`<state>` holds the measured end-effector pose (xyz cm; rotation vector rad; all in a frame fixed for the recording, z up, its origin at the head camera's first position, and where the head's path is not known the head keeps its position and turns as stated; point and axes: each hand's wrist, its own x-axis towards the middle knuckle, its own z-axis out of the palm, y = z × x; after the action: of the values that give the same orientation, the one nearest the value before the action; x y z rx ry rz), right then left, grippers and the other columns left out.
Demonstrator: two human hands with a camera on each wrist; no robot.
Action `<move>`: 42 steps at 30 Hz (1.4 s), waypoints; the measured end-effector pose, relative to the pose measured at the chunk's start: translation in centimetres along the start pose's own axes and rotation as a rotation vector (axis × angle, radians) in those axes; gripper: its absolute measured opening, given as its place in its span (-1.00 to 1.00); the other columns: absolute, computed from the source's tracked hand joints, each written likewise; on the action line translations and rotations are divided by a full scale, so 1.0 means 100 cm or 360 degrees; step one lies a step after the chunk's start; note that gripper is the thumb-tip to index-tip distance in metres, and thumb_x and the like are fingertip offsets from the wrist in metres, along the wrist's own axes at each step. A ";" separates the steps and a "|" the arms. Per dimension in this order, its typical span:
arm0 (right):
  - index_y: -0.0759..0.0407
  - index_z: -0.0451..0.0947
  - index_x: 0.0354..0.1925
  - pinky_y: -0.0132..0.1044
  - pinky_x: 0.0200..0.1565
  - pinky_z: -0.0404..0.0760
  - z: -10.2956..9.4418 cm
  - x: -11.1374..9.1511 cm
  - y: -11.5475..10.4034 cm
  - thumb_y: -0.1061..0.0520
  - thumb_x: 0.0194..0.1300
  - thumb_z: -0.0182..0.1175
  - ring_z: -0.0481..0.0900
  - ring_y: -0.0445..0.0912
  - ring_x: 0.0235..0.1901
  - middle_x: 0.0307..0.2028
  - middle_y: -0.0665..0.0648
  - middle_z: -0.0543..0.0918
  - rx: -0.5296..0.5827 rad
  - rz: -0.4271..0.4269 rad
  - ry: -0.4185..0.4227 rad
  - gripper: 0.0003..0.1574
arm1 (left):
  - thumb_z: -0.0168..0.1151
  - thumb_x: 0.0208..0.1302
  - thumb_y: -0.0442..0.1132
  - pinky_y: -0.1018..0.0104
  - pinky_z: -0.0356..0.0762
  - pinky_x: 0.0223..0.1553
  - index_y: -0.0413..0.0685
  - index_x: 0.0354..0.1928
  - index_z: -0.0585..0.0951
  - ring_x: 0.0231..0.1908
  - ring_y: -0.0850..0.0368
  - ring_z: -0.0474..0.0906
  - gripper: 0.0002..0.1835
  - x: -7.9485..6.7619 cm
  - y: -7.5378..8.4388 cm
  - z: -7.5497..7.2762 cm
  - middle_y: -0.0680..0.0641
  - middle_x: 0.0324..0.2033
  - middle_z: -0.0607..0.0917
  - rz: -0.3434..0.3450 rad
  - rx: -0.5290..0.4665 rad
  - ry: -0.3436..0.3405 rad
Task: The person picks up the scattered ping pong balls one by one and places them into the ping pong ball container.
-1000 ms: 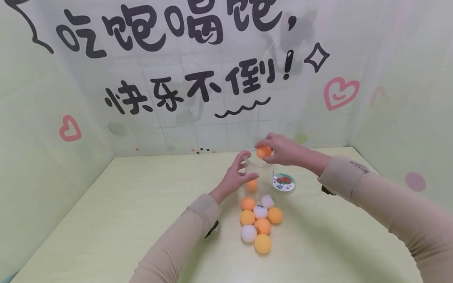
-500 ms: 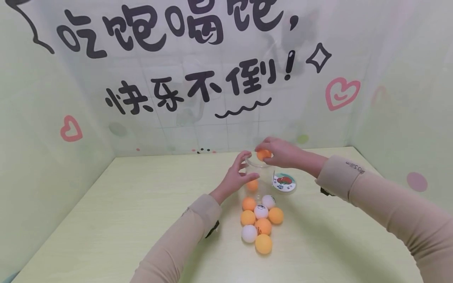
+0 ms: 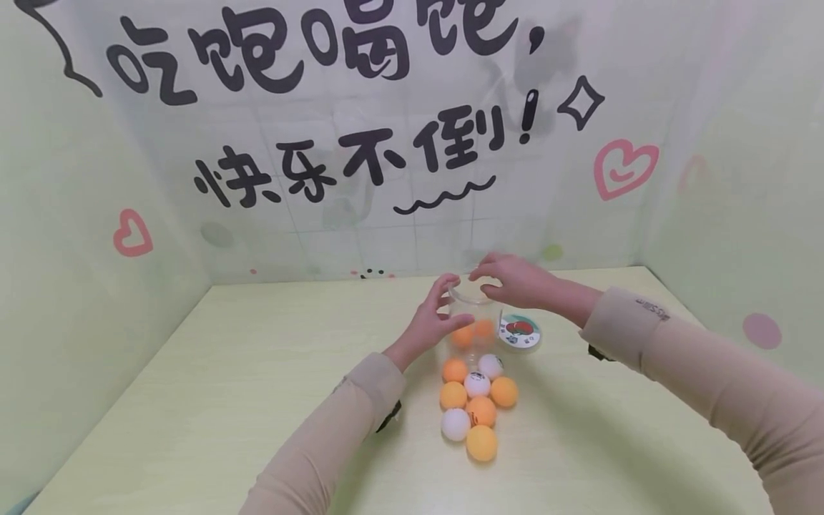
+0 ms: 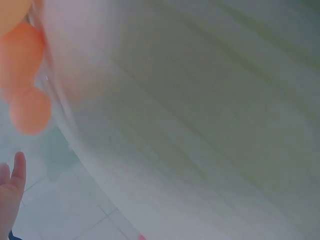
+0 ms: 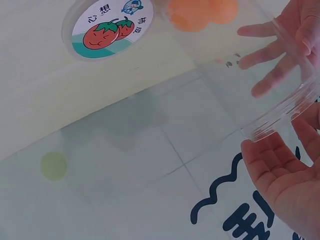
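Note:
My left hand (image 3: 428,320) grips a clear plastic jar (image 3: 484,312) from the left, thumb on the near side and fingers around the far side. The jar stands upright with two orange ping-pong balls (image 3: 483,330) low inside. Over its open mouth, my right hand (image 3: 520,281) has its fingers apart and holds nothing. In the right wrist view that hand's fingertips are right at the jar's rim (image 5: 280,119), and the left hand's spread fingers (image 5: 272,52) show through the wall. In front of the jar, several orange balls (image 3: 481,413) and white balls (image 3: 455,424) lie clustered.
A round lid (image 3: 520,332) with a tomato-like picture lies just right of the jar. The pale wooden table (image 3: 290,372) ends at a wall sheet (image 3: 309,250) with black lettering close behind the jar. Side walls rise left and right.
The orange ball that my right hand pinched at the jar's mouth has dropped inside, next to the other one. The right fingers have spread apart. My left hand stays on the jar.

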<state>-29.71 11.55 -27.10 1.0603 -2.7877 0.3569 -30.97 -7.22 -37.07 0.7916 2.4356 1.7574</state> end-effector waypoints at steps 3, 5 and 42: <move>0.27 0.56 -0.08 -0.07 -0.07 0.54 -0.001 -0.005 0.000 0.26 0.18 0.14 0.52 0.09 -0.10 -0.12 0.23 0.57 0.0046 0.0011 0.0109 -0.70 | 0.24 0.18 -0.23 0.01 0.35 0.14 0.05 0.30 0.09 0.26 -0.20 0.20 -0.28 -0.006 0.013 -0.001 -0.11 0.35 0.16 -0.0013 -0.0004 -0.0021; 0.28 0.55 -0.09 -0.08 -0.09 0.55 -0.004 -0.010 -0.002 0.27 0.18 0.14 0.52 0.07 -0.14 -0.14 0.22 0.57 0.0078 0.0020 0.0194 -0.72 | 0.23 0.18 -0.26 0.02 0.35 0.14 0.00 0.30 0.08 0.25 -0.21 0.20 -0.28 -0.009 0.022 -0.001 -0.14 0.35 0.15 -0.0020 0.0003 -0.0028; 0.13 0.59 -0.22 -0.43 -0.42 0.46 0.086 -0.096 -0.017 0.09 0.10 0.29 0.39 -0.23 -0.44 -0.32 0.01 0.47 0.0289 0.0034 -0.0140 -0.76 | 0.24 0.18 -0.23 0.02 0.32 0.16 0.01 0.31 0.07 0.26 -0.18 0.19 -0.27 -0.016 0.032 -0.001 -0.12 0.36 0.13 -0.0054 0.0044 -0.0013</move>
<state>-21.77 14.11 -37.11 1.1093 -2.8908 0.5896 -28.36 -7.29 -34.60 0.7536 2.4584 1.7088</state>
